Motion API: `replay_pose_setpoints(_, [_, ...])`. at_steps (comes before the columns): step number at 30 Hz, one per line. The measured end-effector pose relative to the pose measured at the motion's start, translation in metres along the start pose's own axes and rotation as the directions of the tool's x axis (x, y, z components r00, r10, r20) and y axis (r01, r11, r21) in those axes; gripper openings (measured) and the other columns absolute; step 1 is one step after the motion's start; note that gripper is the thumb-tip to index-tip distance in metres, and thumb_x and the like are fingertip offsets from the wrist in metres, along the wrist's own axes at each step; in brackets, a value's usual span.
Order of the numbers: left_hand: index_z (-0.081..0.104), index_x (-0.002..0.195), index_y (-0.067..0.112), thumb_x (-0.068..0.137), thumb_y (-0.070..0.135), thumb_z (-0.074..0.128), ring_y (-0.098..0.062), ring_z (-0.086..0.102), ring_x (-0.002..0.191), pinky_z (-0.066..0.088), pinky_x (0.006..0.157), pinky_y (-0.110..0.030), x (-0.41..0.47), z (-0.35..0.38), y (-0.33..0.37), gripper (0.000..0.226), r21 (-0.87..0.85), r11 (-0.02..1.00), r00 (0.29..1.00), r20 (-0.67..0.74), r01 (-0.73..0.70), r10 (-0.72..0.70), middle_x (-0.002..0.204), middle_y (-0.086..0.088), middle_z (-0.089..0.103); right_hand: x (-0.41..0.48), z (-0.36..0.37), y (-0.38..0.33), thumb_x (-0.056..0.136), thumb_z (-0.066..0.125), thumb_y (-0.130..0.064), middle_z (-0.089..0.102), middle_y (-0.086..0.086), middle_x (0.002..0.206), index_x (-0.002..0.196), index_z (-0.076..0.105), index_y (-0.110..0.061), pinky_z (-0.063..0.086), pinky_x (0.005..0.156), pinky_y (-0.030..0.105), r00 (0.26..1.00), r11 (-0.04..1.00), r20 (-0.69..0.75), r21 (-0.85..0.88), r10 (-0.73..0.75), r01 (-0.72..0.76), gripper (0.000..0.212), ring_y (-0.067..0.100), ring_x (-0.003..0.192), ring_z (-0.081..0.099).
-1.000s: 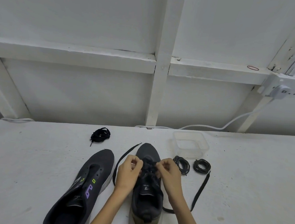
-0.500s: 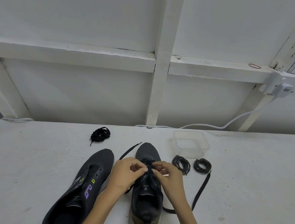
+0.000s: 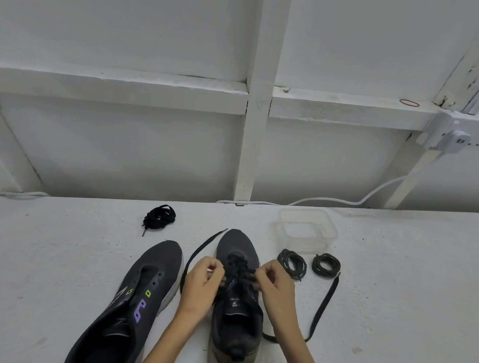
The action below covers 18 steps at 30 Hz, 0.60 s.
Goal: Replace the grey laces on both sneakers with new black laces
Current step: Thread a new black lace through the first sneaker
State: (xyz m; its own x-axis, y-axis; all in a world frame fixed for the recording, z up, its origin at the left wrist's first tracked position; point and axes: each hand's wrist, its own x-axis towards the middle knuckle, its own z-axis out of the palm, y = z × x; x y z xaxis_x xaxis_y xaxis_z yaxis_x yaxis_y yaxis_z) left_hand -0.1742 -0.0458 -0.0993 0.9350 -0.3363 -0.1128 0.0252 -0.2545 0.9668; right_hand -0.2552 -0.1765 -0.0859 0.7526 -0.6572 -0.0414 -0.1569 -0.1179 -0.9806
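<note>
A dark grey sneaker (image 3: pixel 238 243) stands near the middle of the white table (image 3: pixel 52 252), toe pointing away from us, with a black lace (image 3: pixel 324 303) crossed through its front eyelets. We see the person's left hand (image 3: pixel 200 288) and right hand (image 3: pixel 276 288) on either side of the eyelet rows. Each has its fingers curled and pinches the black lace at its own edge of the shoe. One loose end runs out from under the left hand and past the toe on the left. The other trails along the table on the right, its tip just beside the nearer of two coiled grey laces (image 3: pixel 292 264).

Just left of the laced shoe lies the second sneaker (image 3: pixel 149 274), unlaced and angled, with purple and green marks on its side. Beyond it, well apart, we find a bundled spare black lace (image 3: pixel 159 217). A clear plastic container (image 3: pixel 326 232) sits behind the grey coils. At the back, a white cable (image 3: pixel 376 190) climbs from the table edge to a wall socket (image 3: pixel 453 136) on the white timber framing, where a red rubber band (image 3: pixel 409 102) rests on the ledge.
</note>
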Motion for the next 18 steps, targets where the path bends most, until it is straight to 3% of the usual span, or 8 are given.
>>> replay_pose_setpoints(4, [0.065,0.084,0.020,0.086,0.028,0.070,-0.011,0.064,0.068,0.055,0.069,-0.029,0.006,-0.005,0.007,0.009,0.033,0.999,0.999,0.037,-0.024,0.023,0.076,0.006,0.067,0.005,-0.003,-0.005,0.082,0.074,-0.023,0.065,-0.001,0.068,0.078,0.062,-0.013,0.051,0.064,0.027,0.995,0.996,0.094,-0.082,-0.035,0.043,0.017,0.013,0.061,0.059])
replay_pose_setpoints(7, [0.066,0.080,0.024,0.082,0.039,0.074,-0.003,0.054,0.058,0.047,0.062,-0.019,0.008,-0.005,0.009,0.017,0.144,0.984,0.993,0.061,-0.106,0.098,0.064,0.013,0.061,0.009,-0.004,-0.004,0.082,0.075,-0.027,0.069,-0.001,0.074,0.075,0.066,-0.017,0.053,0.067,0.032,0.986,0.981,0.144,-0.164,-0.081,0.104,0.015,0.016,0.068,0.064])
replay_pose_setpoints(10, [0.062,0.074,0.028,0.086,0.040,0.069,-0.004,0.047,0.051,0.042,0.059,-0.024,0.008,-0.004,0.002,0.019,0.191,0.972,0.990,0.069,-0.134,0.123,0.051,0.014,0.054,0.009,-0.005,0.000,0.085,0.072,-0.023,0.067,-0.003,0.071,0.072,0.064,-0.017,0.051,0.066,0.035,0.981,0.984,0.172,-0.142,-0.088,0.113,0.017,0.013,0.065,0.060])
replay_pose_setpoints(14, [0.054,0.074,0.023,0.093,0.029,0.062,-0.011,0.051,0.055,0.043,0.056,-0.030,0.002,0.003,0.001,0.021,0.186,0.967,0.984,0.002,-0.173,0.176,0.063,0.006,0.059,0.008,-0.006,0.003,0.089,0.067,-0.014,0.058,-0.004,0.067,0.072,0.057,-0.009,0.049,0.067,0.030,0.986,0.999,0.164,-0.010,-0.028,0.030,0.021,0.011,0.068,0.055])
replay_pose_setpoints(18, [0.049,0.073,0.013,0.095,0.010,0.056,-0.003,0.048,0.049,0.037,0.052,-0.017,-0.009,0.011,0.004,0.023,0.031,0.993,0.985,-0.128,-0.117,0.120,0.061,0.006,0.052,0.005,-0.003,0.007,0.091,0.060,-0.007,0.057,0.005,0.073,0.076,0.051,0.004,0.053,0.073,0.033,0.994,0.994,0.109,0.099,0.027,-0.038,0.021,0.016,0.074,0.055])
